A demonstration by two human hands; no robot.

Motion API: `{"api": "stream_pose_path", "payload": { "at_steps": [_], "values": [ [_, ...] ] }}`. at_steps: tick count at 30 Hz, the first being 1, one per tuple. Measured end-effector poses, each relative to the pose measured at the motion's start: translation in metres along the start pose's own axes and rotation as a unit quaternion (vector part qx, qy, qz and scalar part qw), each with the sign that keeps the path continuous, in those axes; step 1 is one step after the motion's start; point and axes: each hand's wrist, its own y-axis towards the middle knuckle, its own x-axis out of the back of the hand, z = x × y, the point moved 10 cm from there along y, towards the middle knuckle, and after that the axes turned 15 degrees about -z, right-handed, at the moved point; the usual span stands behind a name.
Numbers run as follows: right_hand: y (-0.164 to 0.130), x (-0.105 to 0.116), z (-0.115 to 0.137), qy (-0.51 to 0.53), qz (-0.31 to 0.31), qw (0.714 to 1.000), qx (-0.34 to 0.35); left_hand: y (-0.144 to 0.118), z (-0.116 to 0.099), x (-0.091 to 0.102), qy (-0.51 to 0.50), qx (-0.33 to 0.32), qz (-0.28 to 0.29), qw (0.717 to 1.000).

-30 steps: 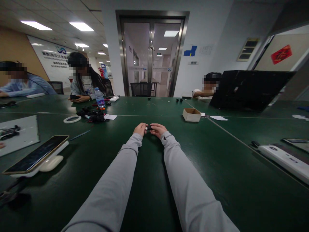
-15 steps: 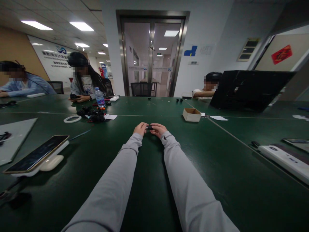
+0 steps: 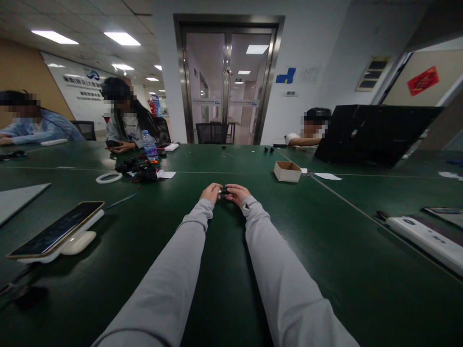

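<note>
Both my arms in grey sleeves stretch out over the dark green table point(image 3: 296, 231). My left hand point(image 3: 210, 192) and my right hand point(image 3: 237, 193) meet at the middle of the table, both closed around a small black part point(image 3: 223, 191) with a bit of metal showing. The part is mostly hidden by my fingers, and its shape is too small to make out.
A phone point(image 3: 54, 230) lies on a white stand at the left. A small cardboard box point(image 3: 287, 171), a white ring point(image 3: 108, 178), a pile of black parts point(image 3: 139, 171) and a water bottle point(image 3: 149, 145) sit further out. Other people sit around the table. A white device point(image 3: 427, 236) lies at the right.
My hands have stayed in place on the small part. At the left edge, the grey sheet has slid further out of view and the dark thing on it is gone.
</note>
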Motion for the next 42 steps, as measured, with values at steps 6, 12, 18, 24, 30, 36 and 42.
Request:
{"api": "stream_pose_path", "payload": {
  "at_steps": [6,12,18,24,30,36,42],
  "values": [
    [-0.0001,0.0008,-0.0002,0.003,-0.005,1.0,0.0,-0.0004,-0.0006,0.0002,-0.015,-0.002,0.001,1.0],
    [0.0,0.0006,0.0006,0.009,0.001,1.0,0.004,0.0007,0.0009,-0.0021,-0.022,-0.003,0.007,1.0],
    [-0.0003,0.0016,0.0009,0.009,-0.008,1.0,0.001,0.0004,-0.0002,-0.002,-0.029,-0.004,0.005,1.0],
    [0.0016,0.002,-0.001,0.006,-0.008,1.0,0.002,-0.001,-0.0015,-0.0015,-0.016,-0.005,0.012,1.0],
    [0.0012,0.0022,-0.0001,0.009,-0.004,1.0,0.002,-0.0007,-0.0009,0.0002,-0.02,-0.001,0.002,1.0],
    [-0.001,0.0017,0.0005,0.015,-0.008,1.0,-0.003,-0.0014,-0.0013,0.0007,-0.009,0.007,0.005,1.0],
    [-0.0023,0.0011,0.0015,0.012,-0.013,1.0,-0.006,-0.0009,-0.001,-0.0002,-0.019,0.01,0.011,1.0]
  ]
}}
